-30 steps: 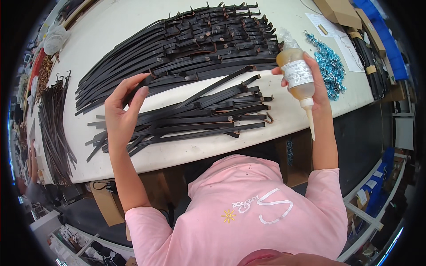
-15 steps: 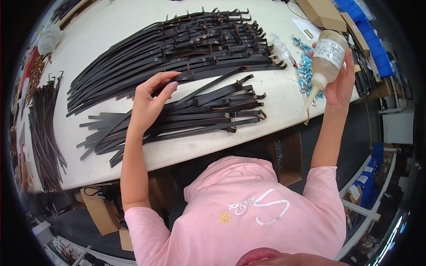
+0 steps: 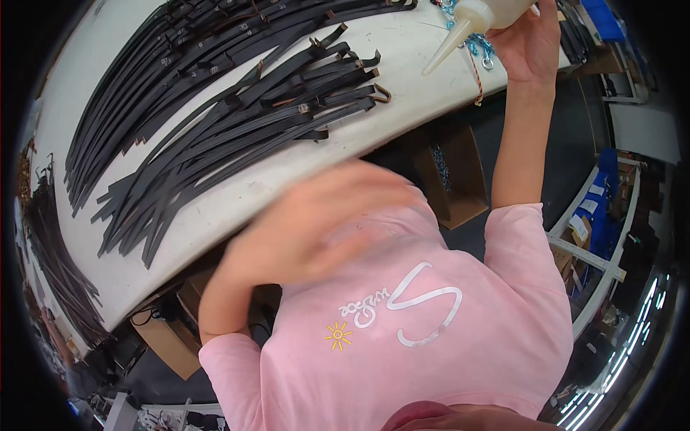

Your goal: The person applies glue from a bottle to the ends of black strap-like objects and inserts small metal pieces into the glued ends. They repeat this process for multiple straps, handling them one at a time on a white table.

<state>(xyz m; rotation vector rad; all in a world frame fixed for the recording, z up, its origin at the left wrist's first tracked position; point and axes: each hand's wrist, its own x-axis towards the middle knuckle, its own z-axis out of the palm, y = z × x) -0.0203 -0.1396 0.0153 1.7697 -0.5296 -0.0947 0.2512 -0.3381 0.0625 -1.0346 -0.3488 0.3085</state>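
My right hand [image 3: 533, 54], raised over the right end of the table, grips a translucent squeeze bottle [image 3: 496, 10] with a long tapered nozzle. The nozzle points down and left, and the bottle's upper part is cut off by the frame. In front of my chest, my left hand [image 3: 338, 208] is smeared by motion, so its fingers and anything in them cannot be made out. A loose pile of black flat straps [image 3: 237, 136] with hooked ends lies on the table beyond it. Farther back, more black straps [image 3: 136, 93] lie in close rows.
The white table [image 3: 410, 100] curves across the view. A bundle of dark straps [image 3: 57, 258] lies at its left end. Light-blue metal clips [image 3: 480, 49] sit near the bottle. Below the table edge stand an open cardboard box [image 3: 467, 172] and another carton [image 3: 165, 345].
My left hand has moved from the straps back toward my chest. The bottle's nozzle has swung toward the left. The whole view has shifted, with the table now higher and farther left.
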